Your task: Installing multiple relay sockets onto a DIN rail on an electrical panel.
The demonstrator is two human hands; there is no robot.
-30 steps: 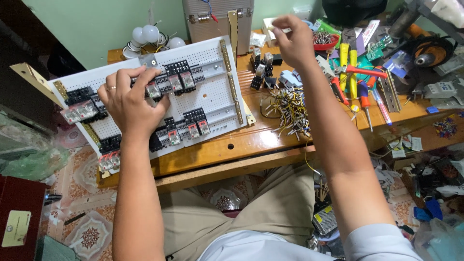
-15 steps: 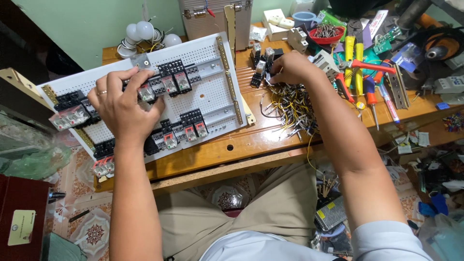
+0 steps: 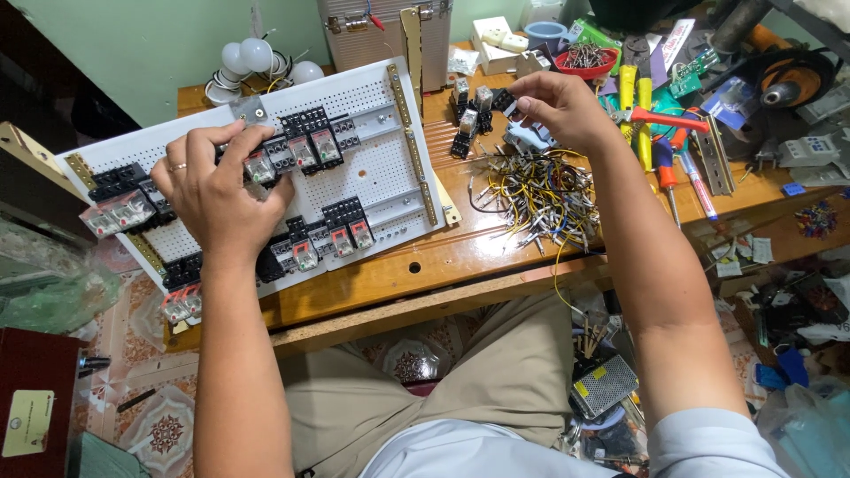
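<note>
A white perforated panel (image 3: 390, 168) lies tilted on the wooden bench, with rows of black relay sockets and clear relays (image 3: 305, 150) mounted on it. My left hand (image 3: 217, 190) rests on the panel, fingers pressing on a relay in the upper row. My right hand (image 3: 558, 106) is raised over the bench to the right and pinches a small black relay socket (image 3: 506, 100). Below that hand lies a heap of short yellow and black wires (image 3: 536, 195). Two or three more loose sockets (image 3: 467, 119) stand just left of my right hand.
Screwdrivers and pliers with red and yellow handles (image 3: 660, 133) lie at the right. A red bowl of screws (image 3: 589, 60), a metal case (image 3: 372, 31) and white bulbs (image 3: 252, 62) stand at the back. Clutter covers the floor at the right.
My right hand came back from the far tool area toward the loose sockets and now holds a black socket up. My left hand stayed on the panel.
</note>
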